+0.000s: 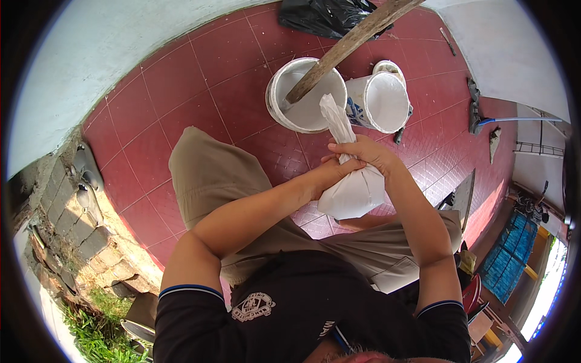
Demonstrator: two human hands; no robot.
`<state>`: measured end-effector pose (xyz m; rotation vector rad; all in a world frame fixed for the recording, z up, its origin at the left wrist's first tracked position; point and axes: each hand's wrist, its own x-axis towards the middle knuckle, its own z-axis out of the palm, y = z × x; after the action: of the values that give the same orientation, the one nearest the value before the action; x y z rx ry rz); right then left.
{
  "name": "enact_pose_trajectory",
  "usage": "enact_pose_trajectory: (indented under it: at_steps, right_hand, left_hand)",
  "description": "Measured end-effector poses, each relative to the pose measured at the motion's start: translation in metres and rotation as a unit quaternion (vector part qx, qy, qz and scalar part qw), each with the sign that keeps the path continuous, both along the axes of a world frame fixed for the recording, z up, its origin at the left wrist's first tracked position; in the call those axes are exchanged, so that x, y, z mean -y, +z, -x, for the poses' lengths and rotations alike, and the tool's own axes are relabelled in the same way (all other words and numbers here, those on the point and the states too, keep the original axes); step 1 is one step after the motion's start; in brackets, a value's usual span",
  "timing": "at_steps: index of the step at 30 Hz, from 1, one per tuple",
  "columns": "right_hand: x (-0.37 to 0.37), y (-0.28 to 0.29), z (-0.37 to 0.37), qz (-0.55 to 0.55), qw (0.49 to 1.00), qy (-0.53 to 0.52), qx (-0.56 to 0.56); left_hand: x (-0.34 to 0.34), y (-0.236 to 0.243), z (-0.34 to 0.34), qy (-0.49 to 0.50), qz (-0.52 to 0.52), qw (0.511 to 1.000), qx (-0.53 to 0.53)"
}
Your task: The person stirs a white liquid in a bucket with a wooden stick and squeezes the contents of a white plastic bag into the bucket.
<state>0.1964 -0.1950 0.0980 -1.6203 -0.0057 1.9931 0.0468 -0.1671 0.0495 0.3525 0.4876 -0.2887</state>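
Both hands are closed around the twisted neck of a white plastic bag (pixel 353 195). My left hand (pixel 331 173) wraps it from the left, and my right hand (pixel 370 152) grips just above and overlaps it. The full, rounded part of the bag hangs below my hands, and its gathered end sticks up above them. What the bag holds is hidden. Just beyond it stands a white bucket (pixel 274 100) with a long wooden stick (pixel 339 51) leaning in it. A second white bucket (pixel 387 104) is right beside that one.
Behind the second bucket is a small white container (pixel 390 66). A black plastic bag (pixel 321 19) lies at the far wall. The floor is red tile (pixel 163 163). Grey shoes (pixel 474 109) and a blue-handled tool (pixel 514 120) lie at the right. Paving and plants (pixel 103 327) are at the left.
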Motion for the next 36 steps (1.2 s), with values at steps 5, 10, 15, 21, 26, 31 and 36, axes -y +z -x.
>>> enact_pose_trajectory:
  at_steps: [5,10,15,21,26,31,36]
  right_hand:
    - [0.0,0.002,0.005,0.001,1.0,0.006,0.013]
    - [0.001,-0.003,0.0,0.01,1.0,0.022,-0.006]
    - [0.002,-0.015,-0.007,0.049,0.996,0.064,0.025]
    - [0.002,-0.02,-0.002,0.089,0.994,0.035,0.051]
    - [0.003,-0.022,-0.002,0.096,0.99,0.054,0.09]
    - [0.006,-0.026,-0.003,0.112,0.987,0.057,0.1]
    - [-0.003,-0.012,0.003,0.107,0.985,0.058,0.125]
  left_hand:
    - [0.0,-0.002,0.0,0.017,0.008,1.0,-0.007]
    - [-0.005,0.008,0.0,0.016,-0.018,0.999,-0.028]
    - [-0.009,0.005,0.0,0.01,0.018,1.0,-0.015]
    - [-0.005,-0.014,-0.001,0.008,0.009,1.0,0.001]
    - [-0.006,-0.012,-0.002,0.01,-0.015,1.0,-0.015]
    - [-0.002,-0.013,-0.003,0.017,-0.008,1.0,-0.013]
    - [-0.005,-0.009,-0.002,0.023,-0.002,0.999,-0.027]
